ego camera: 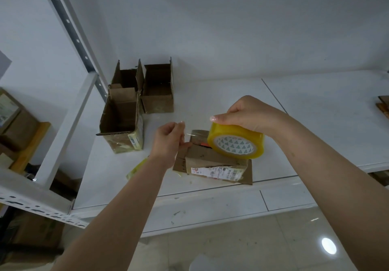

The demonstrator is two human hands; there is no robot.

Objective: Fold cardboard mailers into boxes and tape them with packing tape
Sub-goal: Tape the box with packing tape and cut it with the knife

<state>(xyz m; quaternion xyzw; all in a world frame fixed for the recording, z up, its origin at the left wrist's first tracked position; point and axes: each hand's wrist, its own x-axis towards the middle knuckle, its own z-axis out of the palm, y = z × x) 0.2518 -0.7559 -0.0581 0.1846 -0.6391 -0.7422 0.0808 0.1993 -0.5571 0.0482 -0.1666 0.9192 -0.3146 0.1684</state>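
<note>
— White shelf [210, 94] holds what?
— Three open boxes [122, 123] at back, one folded box [212, 161] near me.
— Your hands?
— My right hand [250, 115] grasps the tape roll [235, 142] above this box; my left hand [168, 140] pinches the tape end.

**One head view, looking down**

A single wide-angle camera sits at head height, facing forward and down over both forearms onto a white counter [210, 102] against a wall. The hands sit mid-frame, close; shelving [63, 123] edges the left, floor fills the bottom. Straight lines bow near the borders.
</note>
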